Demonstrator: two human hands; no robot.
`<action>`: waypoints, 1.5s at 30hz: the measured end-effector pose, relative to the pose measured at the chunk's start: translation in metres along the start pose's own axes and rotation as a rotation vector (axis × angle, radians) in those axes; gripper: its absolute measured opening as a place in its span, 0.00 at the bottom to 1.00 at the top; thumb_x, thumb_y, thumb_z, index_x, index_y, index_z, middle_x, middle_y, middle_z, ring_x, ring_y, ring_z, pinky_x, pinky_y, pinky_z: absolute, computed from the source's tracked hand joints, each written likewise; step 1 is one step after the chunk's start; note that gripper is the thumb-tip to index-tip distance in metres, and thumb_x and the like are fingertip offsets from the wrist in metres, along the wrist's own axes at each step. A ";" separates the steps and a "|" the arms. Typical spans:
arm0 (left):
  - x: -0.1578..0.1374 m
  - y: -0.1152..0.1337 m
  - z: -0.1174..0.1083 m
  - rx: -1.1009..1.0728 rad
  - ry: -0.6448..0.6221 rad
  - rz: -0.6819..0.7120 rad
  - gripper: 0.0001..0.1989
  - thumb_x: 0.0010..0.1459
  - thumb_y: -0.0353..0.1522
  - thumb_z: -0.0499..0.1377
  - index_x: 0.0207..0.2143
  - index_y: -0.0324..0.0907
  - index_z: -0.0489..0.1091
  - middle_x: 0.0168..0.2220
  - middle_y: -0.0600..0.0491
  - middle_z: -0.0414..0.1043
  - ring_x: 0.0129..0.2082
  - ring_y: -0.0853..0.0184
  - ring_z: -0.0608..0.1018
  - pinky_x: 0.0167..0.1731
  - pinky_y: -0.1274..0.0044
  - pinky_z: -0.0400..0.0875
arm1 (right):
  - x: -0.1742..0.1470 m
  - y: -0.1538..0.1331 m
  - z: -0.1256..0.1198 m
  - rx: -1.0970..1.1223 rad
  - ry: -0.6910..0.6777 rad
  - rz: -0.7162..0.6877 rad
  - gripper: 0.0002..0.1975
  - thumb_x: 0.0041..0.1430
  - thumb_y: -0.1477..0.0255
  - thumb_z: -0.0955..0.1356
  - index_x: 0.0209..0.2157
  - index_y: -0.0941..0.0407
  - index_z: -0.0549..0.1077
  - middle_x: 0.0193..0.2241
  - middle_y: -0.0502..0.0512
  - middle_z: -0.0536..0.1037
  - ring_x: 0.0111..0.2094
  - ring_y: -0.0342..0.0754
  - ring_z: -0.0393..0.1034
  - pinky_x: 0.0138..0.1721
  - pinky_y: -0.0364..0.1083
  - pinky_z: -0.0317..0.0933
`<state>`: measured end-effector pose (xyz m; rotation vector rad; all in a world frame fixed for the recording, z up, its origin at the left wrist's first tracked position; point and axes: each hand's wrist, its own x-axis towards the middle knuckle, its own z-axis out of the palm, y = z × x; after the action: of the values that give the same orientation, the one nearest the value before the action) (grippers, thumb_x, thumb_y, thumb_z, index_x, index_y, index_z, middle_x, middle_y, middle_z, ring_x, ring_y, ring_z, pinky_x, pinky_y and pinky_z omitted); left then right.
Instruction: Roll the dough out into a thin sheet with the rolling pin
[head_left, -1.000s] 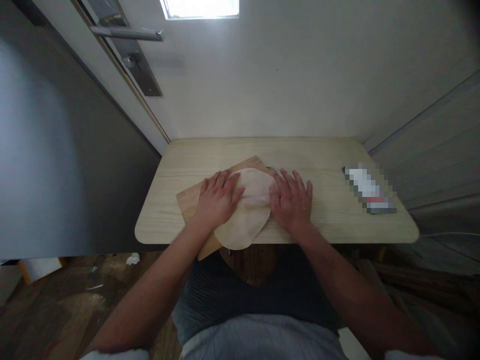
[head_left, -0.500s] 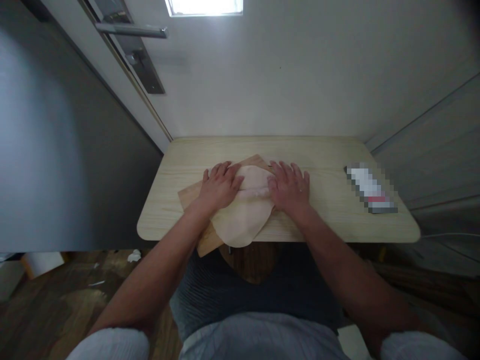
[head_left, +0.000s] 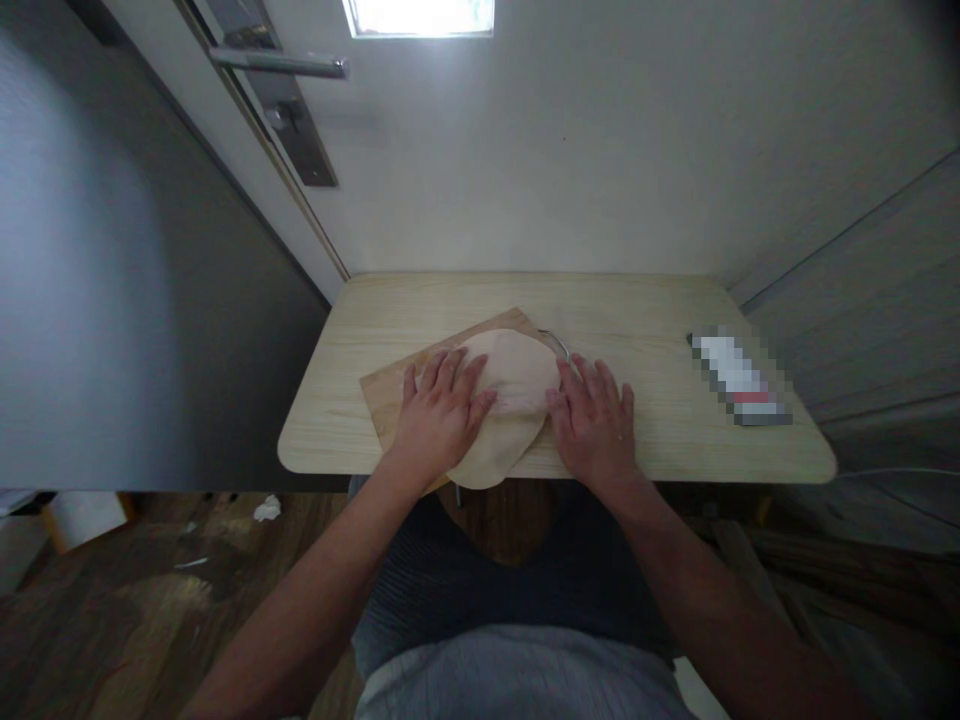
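A thin, pale round sheet of dough (head_left: 517,360) lies over a wooden cutting board (head_left: 386,395), with its near edge hanging past the table's front. A whitish, flour-like patch crosses its middle. My left hand (head_left: 442,405) rests palm down on the left part of the dough, fingers spread. At the right edge, my right hand (head_left: 592,415) lies palm down with fingers apart, its thumb and index finger at the dough's rim. Both palms hide what is beneath them. Behind the right fingertips shows a thin metal loop (head_left: 556,342) at the board's corner.
The light wooden table (head_left: 652,310) stands against a pale door with a metal handle (head_left: 281,63). A blurred-out flat object (head_left: 739,378) lies on the table's right side. Crumpled white paper (head_left: 268,508) is on the floor at left. My knees are under the table.
Both hands have slid slightly toward me, the right one also outward to the right. The pale ridge across the dough between them has flattened, and the metal loop has come into view.
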<state>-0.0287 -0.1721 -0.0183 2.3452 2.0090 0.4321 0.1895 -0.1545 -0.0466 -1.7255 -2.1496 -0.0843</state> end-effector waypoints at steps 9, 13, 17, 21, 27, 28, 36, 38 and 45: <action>0.044 -0.019 0.005 -0.044 -0.064 -0.014 0.27 0.72 0.45 0.43 0.67 0.48 0.57 0.70 0.45 0.56 0.69 0.51 0.58 0.66 0.49 0.47 | 0.043 -0.004 0.008 -0.008 -0.004 0.004 0.26 0.73 0.61 0.54 0.67 0.50 0.62 0.66 0.58 0.65 0.68 0.63 0.52 0.65 0.70 0.39; 0.064 -0.028 0.006 -0.078 -0.117 -0.024 0.26 0.72 0.44 0.42 0.67 0.48 0.58 0.70 0.45 0.55 0.69 0.51 0.57 0.65 0.50 0.49 | 0.063 -0.006 0.010 -0.005 -0.058 0.029 0.26 0.72 0.61 0.55 0.67 0.50 0.63 0.66 0.60 0.66 0.67 0.65 0.52 0.64 0.71 0.40; 0.078 -0.036 0.008 -0.062 -0.119 -0.007 0.25 0.72 0.43 0.42 0.66 0.50 0.59 0.69 0.46 0.57 0.68 0.52 0.59 0.65 0.51 0.51 | 0.082 -0.008 0.012 -0.010 -0.122 0.050 0.26 0.72 0.60 0.56 0.68 0.50 0.62 0.66 0.61 0.64 0.67 0.66 0.52 0.64 0.72 0.41; 0.091 -0.041 0.009 -0.035 -0.112 0.000 0.25 0.72 0.44 0.42 0.66 0.48 0.60 0.68 0.45 0.59 0.67 0.51 0.61 0.63 0.52 0.54 | 0.098 -0.008 0.013 -0.005 -0.203 0.076 0.27 0.72 0.59 0.56 0.68 0.49 0.60 0.68 0.60 0.62 0.67 0.67 0.52 0.64 0.72 0.43; 0.090 -0.038 0.009 -0.015 -0.069 0.006 0.25 0.72 0.44 0.41 0.64 0.47 0.62 0.65 0.45 0.63 0.64 0.54 0.65 0.62 0.57 0.58 | 0.098 -0.008 0.011 -0.044 -0.208 0.053 0.27 0.72 0.60 0.55 0.69 0.49 0.60 0.68 0.59 0.62 0.67 0.65 0.54 0.64 0.69 0.46; 0.086 -0.037 0.009 -0.012 -0.059 0.010 0.25 0.72 0.44 0.41 0.64 0.47 0.62 0.65 0.45 0.63 0.64 0.55 0.65 0.62 0.58 0.58 | 0.093 -0.009 0.011 -0.052 -0.195 0.049 0.27 0.72 0.60 0.55 0.69 0.50 0.60 0.68 0.59 0.62 0.67 0.65 0.53 0.64 0.69 0.45; 0.036 -0.016 0.004 0.027 -0.009 0.030 0.27 0.72 0.46 0.41 0.66 0.47 0.60 0.68 0.45 0.59 0.65 0.53 0.63 0.63 0.58 0.58 | 0.040 -0.004 0.003 -0.053 -0.069 -0.014 0.27 0.73 0.60 0.53 0.69 0.50 0.59 0.68 0.58 0.62 0.67 0.63 0.51 0.64 0.67 0.44; 0.033 -0.015 0.004 0.034 -0.010 0.033 0.27 0.72 0.47 0.41 0.66 0.47 0.59 0.68 0.45 0.58 0.66 0.53 0.62 0.63 0.57 0.57 | 0.035 -0.004 0.003 -0.053 -0.067 -0.015 0.27 0.73 0.60 0.53 0.69 0.51 0.59 0.68 0.59 0.62 0.67 0.63 0.52 0.64 0.67 0.44; 0.065 -0.029 0.009 0.018 -0.061 -0.010 0.27 0.72 0.47 0.39 0.67 0.50 0.58 0.69 0.47 0.57 0.68 0.54 0.60 0.63 0.54 0.56 | 0.066 -0.006 0.015 -0.048 -0.053 0.014 0.27 0.73 0.60 0.54 0.67 0.51 0.62 0.67 0.61 0.64 0.67 0.64 0.53 0.64 0.68 0.43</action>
<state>-0.0461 -0.1027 -0.0202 2.3274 2.0060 0.3390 0.1683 -0.0902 -0.0380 -1.7891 -2.1895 -0.0882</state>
